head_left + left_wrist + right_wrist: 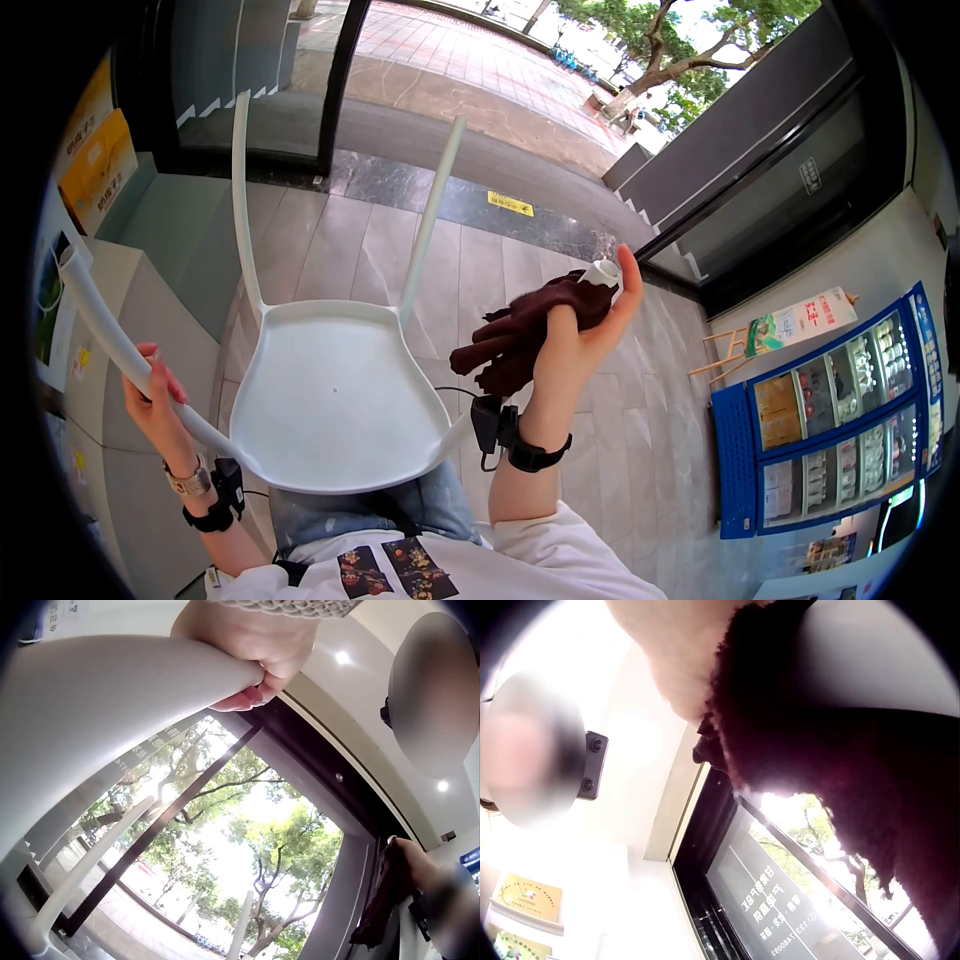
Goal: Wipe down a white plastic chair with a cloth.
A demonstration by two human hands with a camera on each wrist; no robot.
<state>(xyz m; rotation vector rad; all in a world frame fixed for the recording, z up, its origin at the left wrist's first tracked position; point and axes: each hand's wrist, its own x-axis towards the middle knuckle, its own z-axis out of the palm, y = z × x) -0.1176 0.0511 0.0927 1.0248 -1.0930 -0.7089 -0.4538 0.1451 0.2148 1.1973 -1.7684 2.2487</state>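
Observation:
A white plastic chair (335, 390) is in front of the person's lap, its seat facing the head camera and its legs sticking out. My left hand (158, 405) grips the leg on the left, its fingers curled round the shaft; the left wrist view shows this leg (112, 712) close up. Near the end of the right-hand leg, a dark maroon cloth (515, 335) is wrapped round it, and my right hand (575, 350) holds the cloth against it. The white leg tip (601, 272) pokes out past the cloth. In the right wrist view the cloth (802, 757) hides most of the fingers.
Beyond the chair, a glass doorway opens onto paving and trees. A yellow floor sticker (510, 203) marks the threshold. On the right stand a blue display cabinet (735, 460) and a small easel sign (800, 322). A pale counter (130, 300) runs along the left.

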